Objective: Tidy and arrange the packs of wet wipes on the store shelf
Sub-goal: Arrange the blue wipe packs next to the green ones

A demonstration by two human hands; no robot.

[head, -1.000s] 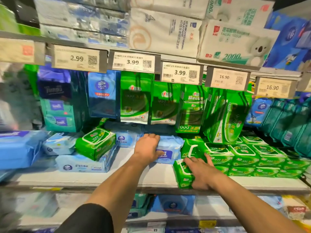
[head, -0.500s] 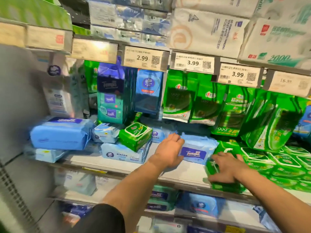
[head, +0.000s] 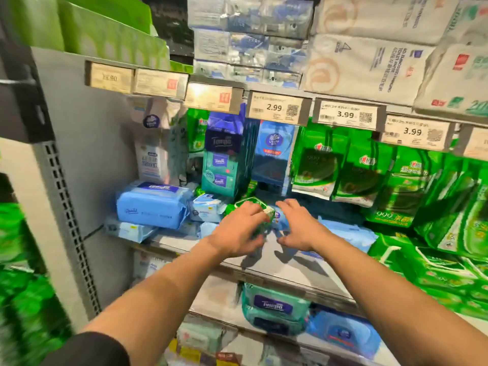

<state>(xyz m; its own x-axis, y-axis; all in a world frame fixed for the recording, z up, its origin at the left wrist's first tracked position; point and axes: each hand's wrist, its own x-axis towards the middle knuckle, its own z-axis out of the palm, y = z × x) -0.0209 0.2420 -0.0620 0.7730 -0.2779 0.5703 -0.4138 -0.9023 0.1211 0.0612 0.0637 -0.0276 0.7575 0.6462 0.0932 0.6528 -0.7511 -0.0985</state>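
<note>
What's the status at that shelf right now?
Left hand closed on green pack. Right hand open, beside it over blue packs. Nothing blocking.

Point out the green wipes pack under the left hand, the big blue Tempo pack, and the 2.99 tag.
green wipes pack (head: 266,208): head view, top right corner.
big blue Tempo pack (head: 151,208): head view, front face.
2.99 tag (head: 274,107): head view, price digits.

left hand (head: 239,228): fingers curled, gripping | right hand (head: 298,225): fingers spread, palm down | both forearms extended forward
</note>
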